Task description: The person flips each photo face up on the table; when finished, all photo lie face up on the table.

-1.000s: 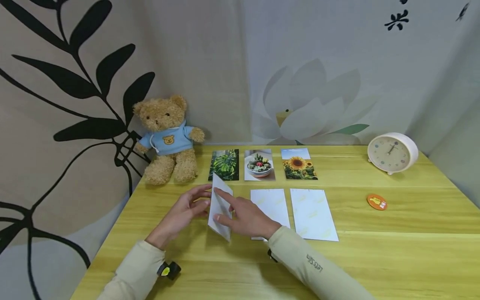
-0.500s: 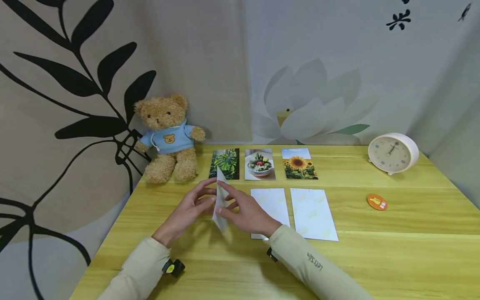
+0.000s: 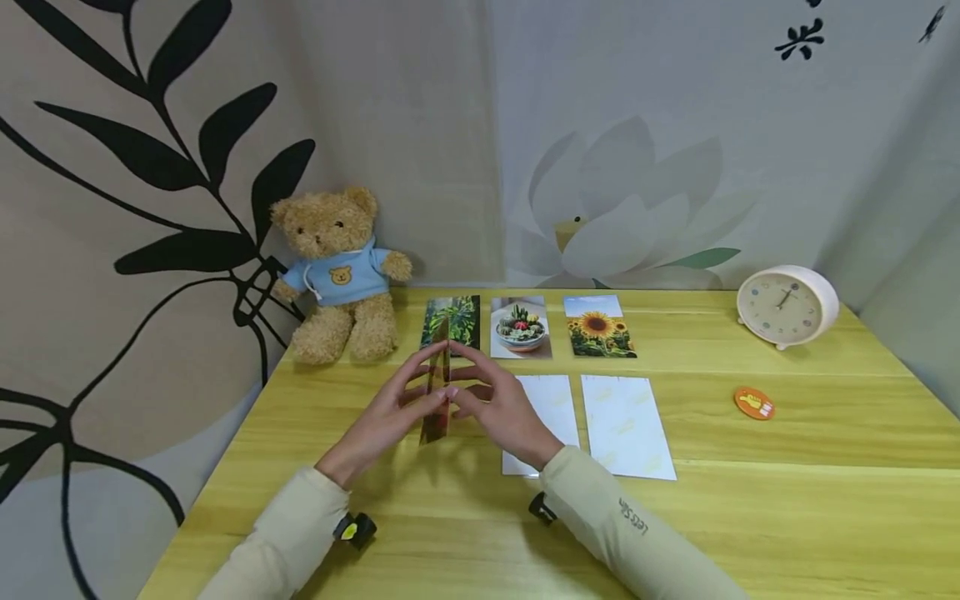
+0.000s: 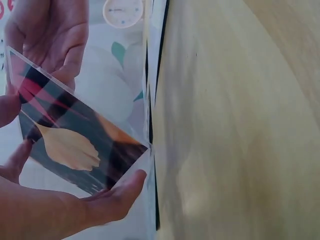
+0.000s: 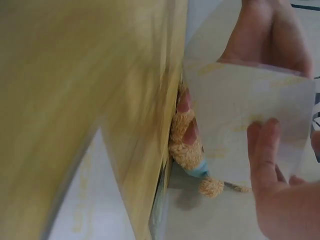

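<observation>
Both my hands hold a photo card (image 3: pixel 436 427) upright above the table, nearly edge-on in the head view. Its picture side, in the left wrist view, is dark with red streaks and a pale tan shape (image 4: pixel 70 148). The right wrist view shows its white back with faint yellow print. My left hand (image 3: pixel 386 417) grips it from the left, thumb by a corner. From the other side my right hand (image 3: pixel 513 417) holds it, with fingers (image 5: pixel 266 150) against the back. Two cards lie white side up, one (image 3: pixel 543 417) partly behind the right hand, the other (image 3: pixel 628 429) beside it.
Along the table's back lie photos of green leaves (image 3: pixel 465 315), a cactus bowl (image 3: pixel 520 327) and sunflowers (image 3: pixel 598 327). A teddy bear (image 3: pixel 341 275) sits at the left. At the right are a white clock (image 3: pixel 786 307) and an orange disc (image 3: pixel 753 403).
The held card has turned from showing its white back to nearly edge-on in the head view. My left hand has shifted right and slightly forward; the right fingers have drawn toward the card's edges.
</observation>
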### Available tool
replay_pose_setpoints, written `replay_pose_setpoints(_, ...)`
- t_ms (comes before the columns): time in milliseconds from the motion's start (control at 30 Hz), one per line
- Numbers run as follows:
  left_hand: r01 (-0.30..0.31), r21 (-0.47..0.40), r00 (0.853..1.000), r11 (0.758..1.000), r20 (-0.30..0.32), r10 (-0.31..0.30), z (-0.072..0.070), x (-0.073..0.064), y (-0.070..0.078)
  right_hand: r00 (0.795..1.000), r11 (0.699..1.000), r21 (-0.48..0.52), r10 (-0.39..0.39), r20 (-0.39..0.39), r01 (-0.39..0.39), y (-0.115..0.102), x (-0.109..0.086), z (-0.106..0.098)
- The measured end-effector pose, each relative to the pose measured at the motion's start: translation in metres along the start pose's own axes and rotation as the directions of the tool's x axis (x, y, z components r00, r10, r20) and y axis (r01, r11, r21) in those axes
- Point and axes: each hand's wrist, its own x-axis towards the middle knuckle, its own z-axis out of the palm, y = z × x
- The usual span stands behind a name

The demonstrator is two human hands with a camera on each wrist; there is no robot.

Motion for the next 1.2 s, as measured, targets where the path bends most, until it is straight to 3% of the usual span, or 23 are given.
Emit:
replay_pose_setpoints(167, 0.002, 0.102, 0.999, 0.995, -0.041, 0.003, 0.002, 0.001, 0.000, 0.994, 1.000, 0.006, -0.002, -0.113, 0.003, -0.001, 0.001, -0.003)
replay_pose_setpoints(400, 0.063, 0.203, 0.989, 0.977, -0.142, -0.034, 0.000, -0.004, -0.002, 0.961, 0.999, 0.018, -0.030, -0.276, 0.037, 0.001, 0.003, -0.008)
replay_pose_setpoints(500, 0.055, 0.209, 0.987, 0.976, -0.160, -0.022, -0.003, -0.006, 0.000, 0.952, 0.998, -0.037, -0.059, -0.301, 0.050, 0.004, 0.004, -0.011)
replay_pose_setpoints(567, 0.053, 0.210, 0.986, 0.976, -0.164, -0.018, -0.005, -0.007, 0.001, 0.948, 0.990, -0.133, -0.091, -0.306, 0.052, 0.007, 0.005, -0.012)
replay_pose_setpoints(700, 0.065, 0.232, 0.986, 0.971, -0.164, -0.027, -0.009, -0.009, 0.002, 0.954, 0.920, -0.391, -0.150, -0.260, 0.038, 0.010, 0.004, -0.013)
replay_pose_setpoints(800, 0.083, 0.262, 0.986, 0.961, -0.163, -0.041, -0.014, -0.009, -0.001, 0.974, 0.878, -0.479, -0.123, -0.190, 0.017, 0.010, 0.002, -0.012)
replay_pose_setpoints(967, 0.135, 0.327, 0.985, 0.935, -0.143, -0.092, -0.019, -0.006, -0.006, 0.996, 0.892, -0.446, 0.043, -0.080, -0.074, 0.008, 0.000, -0.011)
replay_pose_setpoints(1100, 0.164, 0.372, 0.984, 0.914, -0.125, -0.126, -0.020, -0.003, -0.010, 0.981, 0.887, -0.431, 0.192, 0.014, -0.167, 0.007, -0.001, -0.011)
replay_pose_setpoints(1200, 0.154, 0.408, 0.987, 0.900, -0.105, -0.122, -0.022, 0.001, -0.012, 0.966, 0.885, -0.419, 0.251, 0.062, -0.203, 0.007, -0.001, -0.012)
